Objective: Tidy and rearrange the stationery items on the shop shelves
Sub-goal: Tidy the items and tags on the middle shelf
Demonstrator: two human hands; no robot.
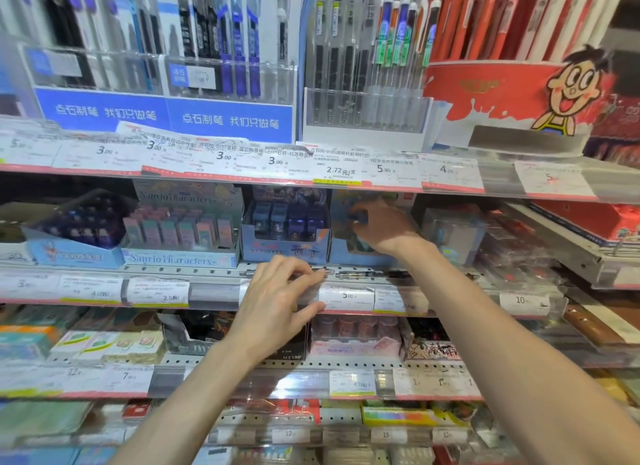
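My right hand [381,227] reaches into a blue display box [341,253] on the middle shelf, and its fingers pinch a small dark item [358,217], which is blurred. My left hand [277,298] is at the front edge of the same shelf. Its thumb and fingers curl round a clear plastic item [308,291] in front of the price rail [346,296]. A clear pen [360,274] lies along the shelf edge just right of my left fingertips. Left of the blue box stands a box of dark purple erasers [287,222].
A Sanrio characters eraser box [183,229] and a tilted blue box [76,236] fill the middle shelf's left. Pen racks [228,66] and a red cartoon display [512,93] stand on the shelf above. Lower shelves hold several small packs [356,336].
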